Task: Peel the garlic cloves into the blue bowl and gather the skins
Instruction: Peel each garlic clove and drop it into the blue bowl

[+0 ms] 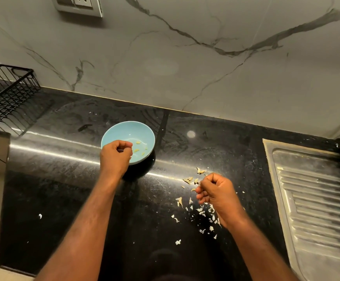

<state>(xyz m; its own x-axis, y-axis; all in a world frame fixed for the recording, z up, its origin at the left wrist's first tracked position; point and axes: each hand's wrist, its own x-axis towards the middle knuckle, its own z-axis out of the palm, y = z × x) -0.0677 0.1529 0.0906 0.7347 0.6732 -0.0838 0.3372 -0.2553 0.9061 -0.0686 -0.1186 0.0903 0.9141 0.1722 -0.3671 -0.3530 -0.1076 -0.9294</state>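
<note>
Two hands are out over the black counter (63, 189); the left hand (115, 154) is over the near-left rim of the blue bowl (128, 123); the right hand (215, 191) is over the garlic skins (200, 209), well apart from the bowl. The bowl sits to the left of the skins and further back; so the left hand is nearer to the bowl, and the right hand is nearer to the skins. A few pale peeled cloves (136, 150) lie in the bottom of the bowl. The skins lie in a loose strip that runs toward the person; most bits are just beside or under the right hand. Both hands have their fingers curled in; I cannot tell if either one holds a clove or a skin. To gather the skins, I think the right hand must sweep the strip into one heap.
</note>
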